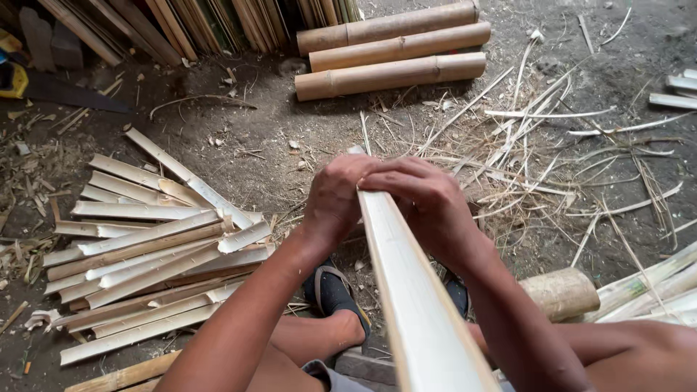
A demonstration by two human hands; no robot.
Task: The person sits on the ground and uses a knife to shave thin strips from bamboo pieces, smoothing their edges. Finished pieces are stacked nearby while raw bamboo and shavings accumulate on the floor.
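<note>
A long pale split bamboo slat (410,290) runs from the bottom of the view up to my hands, its hollow inner face turned up. My left hand (335,197) grips the slat's far end from the left side. My right hand (427,194) closes over the same end from the right, fingers curled across the top edge. The two hands touch each other at the tip of the slat. Below them my foot in a dark sandal (335,294) rests on the dirt floor.
A heap of split bamboo slats (149,254) lies on the ground at left. Three whole bamboo sections (392,51) lie at the top. Thin shavings and strips (552,145) litter the right side. A short bamboo log (560,292) sits by my right forearm. A saw (43,83) lies top left.
</note>
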